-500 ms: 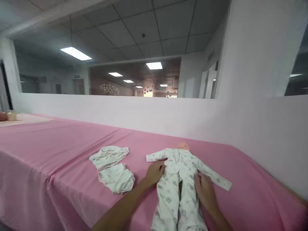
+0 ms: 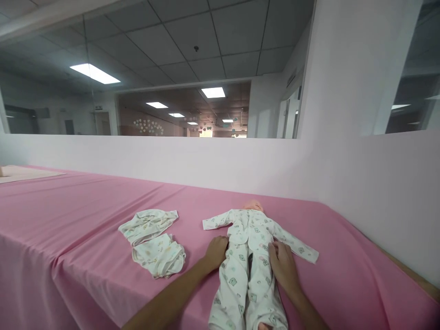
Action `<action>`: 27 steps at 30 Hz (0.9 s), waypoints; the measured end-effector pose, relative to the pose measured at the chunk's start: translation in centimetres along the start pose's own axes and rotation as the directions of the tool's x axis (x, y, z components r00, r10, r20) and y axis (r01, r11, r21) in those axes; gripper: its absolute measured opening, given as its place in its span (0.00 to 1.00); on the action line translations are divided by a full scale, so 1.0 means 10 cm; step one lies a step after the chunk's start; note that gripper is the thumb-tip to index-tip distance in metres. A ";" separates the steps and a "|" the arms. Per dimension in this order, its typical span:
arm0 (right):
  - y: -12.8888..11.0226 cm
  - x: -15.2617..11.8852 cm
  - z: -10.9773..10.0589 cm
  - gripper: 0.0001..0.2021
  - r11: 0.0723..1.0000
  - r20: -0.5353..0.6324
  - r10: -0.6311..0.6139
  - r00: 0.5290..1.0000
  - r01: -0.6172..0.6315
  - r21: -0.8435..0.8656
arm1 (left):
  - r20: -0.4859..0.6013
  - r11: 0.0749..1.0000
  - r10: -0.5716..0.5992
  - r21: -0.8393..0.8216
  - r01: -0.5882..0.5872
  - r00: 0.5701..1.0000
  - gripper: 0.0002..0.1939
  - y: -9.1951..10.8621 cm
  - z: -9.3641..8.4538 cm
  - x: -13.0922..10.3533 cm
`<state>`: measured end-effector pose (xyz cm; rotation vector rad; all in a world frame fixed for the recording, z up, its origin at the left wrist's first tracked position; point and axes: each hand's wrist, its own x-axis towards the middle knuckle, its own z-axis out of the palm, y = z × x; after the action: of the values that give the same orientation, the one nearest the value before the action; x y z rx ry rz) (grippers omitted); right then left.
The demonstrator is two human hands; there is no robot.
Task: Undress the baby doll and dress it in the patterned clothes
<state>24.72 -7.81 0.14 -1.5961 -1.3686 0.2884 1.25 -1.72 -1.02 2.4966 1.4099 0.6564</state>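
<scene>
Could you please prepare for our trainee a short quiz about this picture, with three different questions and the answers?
1. Multiple choice: Where are the fingers of the right hand?
A) on the wall
B) at the side of the printed trousers
C) on the window

2. True or false: Both sleeves of the printed jacket are folded over its front.

3. Fill in: The loose white clothing on the pink cloth lies nearer to the person's ____ hand.

Key:
1. B
2. False; they are spread outward to both sides.
3. left
</scene>
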 end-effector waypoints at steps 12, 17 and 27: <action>0.03 -0.03 0.03 0.15 0.998 -0.041 -0.044 0.998 0.041 -0.057 | -0.025 0.966 -0.051 -0.255 0.043 0.998 0.10 -0.03 -0.30 0.16; 0.05 -0.07 0.07 0.16 1.000 -0.046 0.007 0.999 -0.008 -0.024 | -0.092 0.920 -0.208 -0.357 0.163 0.974 0.12 0.05 -0.67 0.70; 0.15 -0.05 0.13 0.16 0.996 -0.115 -0.044 0.992 0.035 -0.085 | 0.012 0.951 -0.299 -0.071 0.299 0.954 0.17 0.84 -0.38 1.71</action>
<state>24.59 -7.43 -1.81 -1.6254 -1.3350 0.1140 13.52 8.23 10.27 2.1634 1.6860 0.6304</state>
